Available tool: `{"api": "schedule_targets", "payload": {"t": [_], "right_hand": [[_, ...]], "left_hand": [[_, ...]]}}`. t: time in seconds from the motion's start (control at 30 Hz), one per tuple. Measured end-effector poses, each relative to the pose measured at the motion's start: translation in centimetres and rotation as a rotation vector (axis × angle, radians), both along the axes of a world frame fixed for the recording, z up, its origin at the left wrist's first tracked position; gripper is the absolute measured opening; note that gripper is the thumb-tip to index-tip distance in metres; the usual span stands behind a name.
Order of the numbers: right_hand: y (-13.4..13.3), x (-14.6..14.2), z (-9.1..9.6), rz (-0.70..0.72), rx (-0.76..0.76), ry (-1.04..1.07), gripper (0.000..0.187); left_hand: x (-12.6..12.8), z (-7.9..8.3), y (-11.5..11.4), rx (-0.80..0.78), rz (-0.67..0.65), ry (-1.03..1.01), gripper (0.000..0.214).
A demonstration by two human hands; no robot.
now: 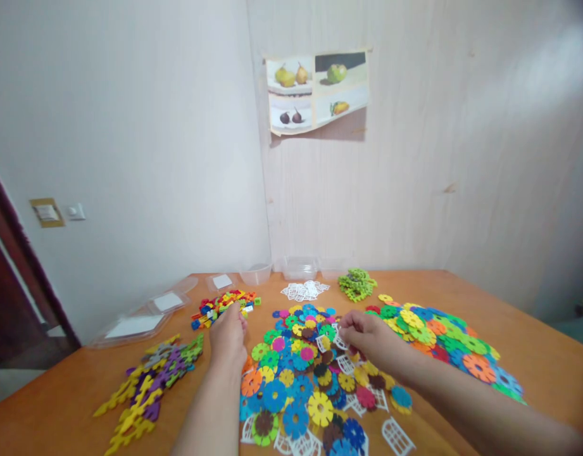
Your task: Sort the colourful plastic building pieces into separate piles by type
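My right hand (364,334) pinches a small white plastic window piece (339,341) above the right side of a mixed heap of flower-shaped discs (295,386) in many colours. Other white window pieces (398,437) lie among and beside those discs. My left hand (228,332) is closed between that heap and a pile of small coloured building blocks (219,305). Its fingers are curled and mostly turned away, so whatever they hold is hidden. Behind the heap sits a small pile of white window pieces (304,291).
Larger discs (443,335) spread on the right of the table (523,335). Green pieces (357,285) are piled at the back. Yellow, purple and grey interlocking pieces (151,386) lie at left. Lids (134,326) and clear plastic boxes (299,267) line the wall side.
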State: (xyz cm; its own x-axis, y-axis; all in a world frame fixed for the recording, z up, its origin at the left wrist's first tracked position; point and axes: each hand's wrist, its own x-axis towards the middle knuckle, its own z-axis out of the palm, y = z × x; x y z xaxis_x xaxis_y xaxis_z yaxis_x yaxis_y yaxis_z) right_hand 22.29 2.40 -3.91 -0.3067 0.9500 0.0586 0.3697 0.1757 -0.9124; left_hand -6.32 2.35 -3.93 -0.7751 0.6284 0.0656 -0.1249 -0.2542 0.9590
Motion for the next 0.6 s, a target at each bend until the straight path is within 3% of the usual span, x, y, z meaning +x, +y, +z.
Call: {"api": "schedule_targets", "payload": {"t": [0.13, 0.37, 0.6], "right_hand": [[3.6, -1.9, 0.6, -0.040, 0.012, 0.011, 0.004], [10.7, -5.7, 0.6, -0.186, -0.086, -0.044, 0.011], [13.1, -8.1, 1.4, -0.182, -0.191, 0.029, 0.033]], "left_hand": [[-0.4, -0.5, 0.2, -0.049, 0.074, -0.024, 0.027], [0.3, -0.7, 0.1, -0.087, 0.061, 0.064, 0.025], [0.8, -0.8, -0.1, -0.146, 0.033, 0.084, 0.025]]}}
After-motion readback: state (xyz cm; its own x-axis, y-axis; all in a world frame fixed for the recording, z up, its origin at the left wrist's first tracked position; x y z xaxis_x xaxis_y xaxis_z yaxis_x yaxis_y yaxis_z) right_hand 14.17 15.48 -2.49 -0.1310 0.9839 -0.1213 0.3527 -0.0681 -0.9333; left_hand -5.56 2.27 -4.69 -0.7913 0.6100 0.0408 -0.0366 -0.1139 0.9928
